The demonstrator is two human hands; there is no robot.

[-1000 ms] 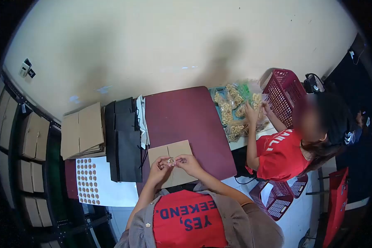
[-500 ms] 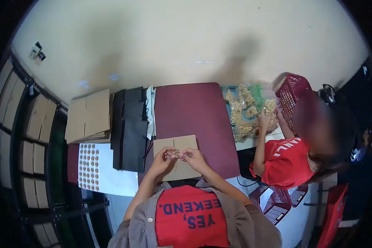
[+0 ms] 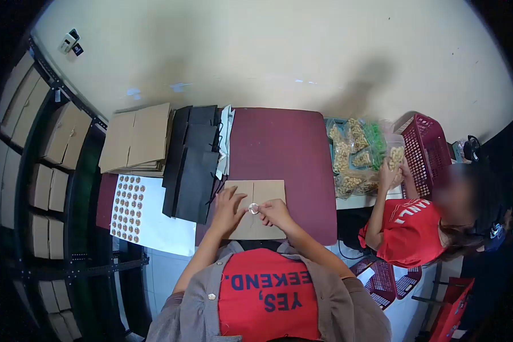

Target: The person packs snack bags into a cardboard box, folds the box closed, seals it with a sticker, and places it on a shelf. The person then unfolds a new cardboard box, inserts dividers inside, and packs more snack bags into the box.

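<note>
A flat piece of brown cardboard [image 3: 268, 228] lies on the maroon table [image 3: 279, 137] in front of me. Over its middle is a small round sticker [image 3: 253, 208], pinched at its right edge by my right hand [image 3: 275, 213]. My left hand [image 3: 229, 208] rests at the cardboard's left part, fingers apart, its thumb close to the sticker; whether they touch is too small to tell. A white sheet [image 3: 159, 219] with rows of similar round stickers lies at the left.
Stacked cardboard [image 3: 134, 137] and black paper bags [image 3: 195, 165] stand left of the cardboard. At the right, a co-worker in a red shirt [image 3: 402, 231] holds a snack bag [image 3: 395, 155] beside a maroon basket [image 3: 426, 145]. Shelves with boxes [image 3: 48, 185] line the left.
My left hand has let go of the sticker and opened, while my right still pinches it. Both hands have come down closer to the cardboard. The camera view has shifted to the left.
</note>
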